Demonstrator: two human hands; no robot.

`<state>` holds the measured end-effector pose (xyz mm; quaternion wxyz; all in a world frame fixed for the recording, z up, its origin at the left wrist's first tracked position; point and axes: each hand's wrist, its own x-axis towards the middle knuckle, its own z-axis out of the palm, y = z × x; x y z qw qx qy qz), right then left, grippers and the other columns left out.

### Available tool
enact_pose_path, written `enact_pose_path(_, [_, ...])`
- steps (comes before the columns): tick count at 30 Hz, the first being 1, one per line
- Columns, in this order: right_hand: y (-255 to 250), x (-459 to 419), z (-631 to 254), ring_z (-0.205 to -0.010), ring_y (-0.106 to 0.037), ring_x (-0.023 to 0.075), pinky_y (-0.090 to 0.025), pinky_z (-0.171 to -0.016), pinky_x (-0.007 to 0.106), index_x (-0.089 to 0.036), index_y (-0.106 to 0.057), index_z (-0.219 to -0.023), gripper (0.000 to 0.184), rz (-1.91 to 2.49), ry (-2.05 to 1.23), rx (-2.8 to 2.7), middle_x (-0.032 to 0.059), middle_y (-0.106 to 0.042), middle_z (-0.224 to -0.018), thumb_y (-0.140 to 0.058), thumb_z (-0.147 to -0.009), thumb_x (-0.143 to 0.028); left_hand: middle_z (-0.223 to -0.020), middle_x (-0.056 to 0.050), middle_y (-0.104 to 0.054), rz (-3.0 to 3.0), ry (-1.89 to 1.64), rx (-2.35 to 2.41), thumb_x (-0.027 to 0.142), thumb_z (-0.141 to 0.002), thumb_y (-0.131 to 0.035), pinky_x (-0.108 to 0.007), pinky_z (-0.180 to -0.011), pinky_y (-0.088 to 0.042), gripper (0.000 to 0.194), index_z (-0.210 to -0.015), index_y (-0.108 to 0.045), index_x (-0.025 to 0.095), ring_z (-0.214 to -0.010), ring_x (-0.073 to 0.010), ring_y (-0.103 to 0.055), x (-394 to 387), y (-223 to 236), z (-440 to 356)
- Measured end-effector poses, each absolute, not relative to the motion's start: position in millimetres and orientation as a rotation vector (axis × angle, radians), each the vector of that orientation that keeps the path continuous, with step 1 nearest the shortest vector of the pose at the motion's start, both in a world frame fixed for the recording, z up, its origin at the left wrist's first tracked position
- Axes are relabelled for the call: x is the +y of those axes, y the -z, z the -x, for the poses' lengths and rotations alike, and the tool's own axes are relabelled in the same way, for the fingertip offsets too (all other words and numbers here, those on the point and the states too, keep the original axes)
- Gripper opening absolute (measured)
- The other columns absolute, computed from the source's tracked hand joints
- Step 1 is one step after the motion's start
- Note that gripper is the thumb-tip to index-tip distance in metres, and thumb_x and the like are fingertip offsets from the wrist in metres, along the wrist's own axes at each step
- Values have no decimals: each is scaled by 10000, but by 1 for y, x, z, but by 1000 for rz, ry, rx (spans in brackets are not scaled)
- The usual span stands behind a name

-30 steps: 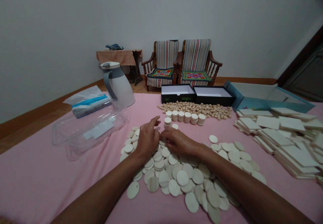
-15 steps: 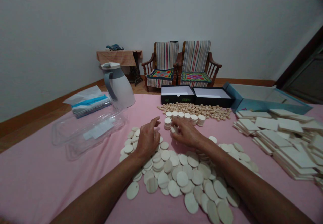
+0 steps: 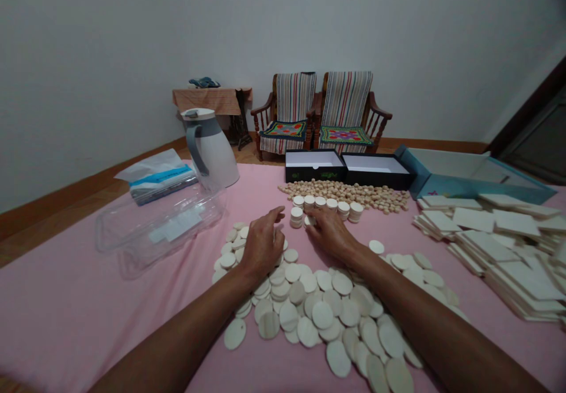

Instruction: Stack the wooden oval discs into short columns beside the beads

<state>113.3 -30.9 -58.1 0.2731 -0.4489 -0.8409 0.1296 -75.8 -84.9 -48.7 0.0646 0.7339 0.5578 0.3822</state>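
Round wooden discs (image 3: pixel 322 314) lie in a loose pile across the front of the pink cloth. Behind them stand short stacks of discs (image 3: pixel 355 211) in a row, with another stack (image 3: pixel 296 217) in front at the left end. My right hand (image 3: pixel 329 231) has its fingers around a small stack of discs (image 3: pixel 309 220) beside that front stack; its fingertips are partly hidden. Over the left edge of the pile is my left hand (image 3: pixel 265 239), thumb and fingers apart, with nothing visible between them.
Small wooden beads (image 3: pixel 354 193) spread behind the stacks, before two black boxes (image 3: pixel 315 174) (image 3: pixel 378 179) and a blue box (image 3: pixel 469 184). Square wooden tiles (image 3: pixel 499 245) heap at right. Clear plastic trays (image 3: pixel 168 228), a tissue pack (image 3: pixel 161 177) and a white jug (image 3: pixel 216 151) stand left.
My right hand has shifted slightly, now lower around the small stack of discs. The left hand's thumb and fingers have spread a little. The whole view has moved slightly.
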Motion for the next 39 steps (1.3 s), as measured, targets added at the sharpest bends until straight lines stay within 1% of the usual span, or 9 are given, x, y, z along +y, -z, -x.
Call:
enact_pose_path(7, [60,-32,-116,-901,-488,207,-371,-831,335,-149,-609,-1068,288,1207,-343,-2271,93,-578,-969,-521,-794,-134,-1093,-72,-679,-2218,-1147,1687,19,-716,-464,-401,-942,-463,550,-1240,-487,184,-1024,-204,-629,-86,48,75])
enact_pose_path(17, [62,-31,-115,-863,-517,199,-368,-763,310,-148,-624,-1053,274,1273,-326,-2271,101,-613,-969,-515,-802,-131,-1096,-86,-678,-2206,-1143,1694,17,-711,-465,-403,-931,-468,542,-1232,-500,166,-1021,-209,-630,-86,48,75])
enact_pose_path(21, [37,-31,-122,-809,-544,183,-369,-709,286,-144,-634,-1029,271,1366,-337,-2301,94,-640,-943,-554,-771,-145,-1099,-86,-677,-2204,-1150,1679,20,-710,-462,-395,-920,-479,553,-1242,-500,166,-1021,-211,-631,-85,49,75])
enact_pose_path(23, [18,-33,-130,-748,-551,167,-365,-659,270,-140,-646,-938,186,1418,-363,-2344,83,-653,-890,-569,-772,-176,-1101,-83,-676,-2200,-1150,1667,23,-711,-459,-382,-908,-489,556,-1246,-500,169,-1025,-207,-629,-84,50,76])
enact_pose_path(26, [-7,-40,-147,-690,-563,153,-359,-599,248,-154,-663,-841,121,1411,-537,-2558,56,-666,-791,-574,-760,-169,-1100,-80,-677,-2193,-1152,1667,30,-718,-456,-373,-894,-499,548,-1245,-503,172,-1027,-205,-627,-84,50,76])
enact_pose_path(29, [-21,-51,-167,-728,-583,164,-381,-606,246,-156,-679,-900,194,1407,-664,-2792,69,-674,-842,-605,-721,-150,-1099,-85,-676,-2189,-1141,1683,30,-717,-456,-379,-888,-501,545,-1243,-505,165,-1023,-207,-627,-84,50,76])
enact_pose_path(33, [-26,-62,-192,-818,-597,195,-419,-651,262,-172,-663,-1024,311,1491,-726,-2865,92,-666,-953,-611,-718,-171,-1103,-91,-673,-2209,-1128,1678,33,-718,-462,-389,-894,-496,545,-1247,-497,159,-1020,-209,-625,-85,48,76])
enact_pose_path(36, [-27,-64,-203,-822,-605,191,-432,-666,259,-172,-661,-1010,338,1513,-817,-2898,83,-669,-960,-604,-682,-112,-1104,-93,-672,-2211,-1124,1676,36,-721,-462,-383,-890,-498,540,-1247,-495,157,-1024,-209,-625,-85,48,76])
enact_pose_path(39, [-27,-62,-206,-791,-606,175,-429,-657,246,-150,-656,-971,337,1486,-868,-2901,78,-669,-912,-564,-664,-45,-1103,-91,-672,-2208,-1124,1673,36,-718,-464,-383,-891,-498,542,-1245,-498,156,-1022,-209,-626,-85,48,76])
